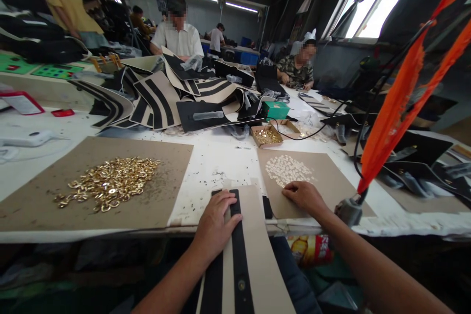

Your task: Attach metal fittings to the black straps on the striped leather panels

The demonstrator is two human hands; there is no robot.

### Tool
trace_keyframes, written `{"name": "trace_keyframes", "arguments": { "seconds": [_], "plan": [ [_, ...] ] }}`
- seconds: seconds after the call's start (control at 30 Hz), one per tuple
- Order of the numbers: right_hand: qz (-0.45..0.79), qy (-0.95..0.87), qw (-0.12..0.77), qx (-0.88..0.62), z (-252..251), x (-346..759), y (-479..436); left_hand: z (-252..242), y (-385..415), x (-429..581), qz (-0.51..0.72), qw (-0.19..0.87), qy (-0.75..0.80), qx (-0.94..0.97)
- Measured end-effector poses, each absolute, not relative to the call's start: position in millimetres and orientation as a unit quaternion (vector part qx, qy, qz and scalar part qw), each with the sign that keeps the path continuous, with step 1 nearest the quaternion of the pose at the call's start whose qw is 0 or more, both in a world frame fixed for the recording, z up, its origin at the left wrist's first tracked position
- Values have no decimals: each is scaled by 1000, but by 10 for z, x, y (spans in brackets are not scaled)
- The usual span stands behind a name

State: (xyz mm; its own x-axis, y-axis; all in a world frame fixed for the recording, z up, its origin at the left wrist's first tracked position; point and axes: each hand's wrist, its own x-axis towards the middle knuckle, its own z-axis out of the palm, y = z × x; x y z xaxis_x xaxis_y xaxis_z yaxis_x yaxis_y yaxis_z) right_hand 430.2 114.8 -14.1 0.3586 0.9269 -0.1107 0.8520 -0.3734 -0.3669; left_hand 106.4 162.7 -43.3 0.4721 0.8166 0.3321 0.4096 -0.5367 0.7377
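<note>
My left hand [217, 221] lies flat, fingers stretched out, on a beige panel with black stripes [250, 260] that hangs over the table's front edge toward my lap. A small metal stud [241, 285] sits in the black stripe below it. My right hand [303, 195] rests on a brown cardboard sheet [331, 176], its fingers curled down just under a patch of small white round pieces [287, 170]; whether they pinch one is hidden.
A heap of gold metal rings [110, 187] lies on a larger cardboard sheet [154, 201] at left. A box of gold parts [266, 136], striped panels [158, 100], an orange strap [401, 98] and a cable stand nearby. Other people work at the far side.
</note>
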Motion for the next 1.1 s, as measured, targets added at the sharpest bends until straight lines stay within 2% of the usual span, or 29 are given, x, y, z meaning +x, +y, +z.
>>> {"name": "trace_keyframes", "arguments": {
  "seconds": [0.17,0.43,0.77,0.87,1.0,1.1],
  "plan": [
    [136,-569,60,-809,-78,4327,1268,-416,1605,1062,345,295,380,806],
    [31,-621,-28,-783,-36,4190,1284,-399,1556,1047,364,292,390,794],
    [-34,-652,-39,-757,-99,4139,1169,-409,1545,1038,359,305,392,790],
    [-12,-654,28,-756,-39,4004,1136,-396,1543,1033,353,307,394,791],
    [164,-675,207,-689,134,3494,1184,-379,1544,1035,349,308,395,792],
    [250,-707,240,-617,196,3066,1277,-371,1543,1037,347,307,396,793]
  ]
}}
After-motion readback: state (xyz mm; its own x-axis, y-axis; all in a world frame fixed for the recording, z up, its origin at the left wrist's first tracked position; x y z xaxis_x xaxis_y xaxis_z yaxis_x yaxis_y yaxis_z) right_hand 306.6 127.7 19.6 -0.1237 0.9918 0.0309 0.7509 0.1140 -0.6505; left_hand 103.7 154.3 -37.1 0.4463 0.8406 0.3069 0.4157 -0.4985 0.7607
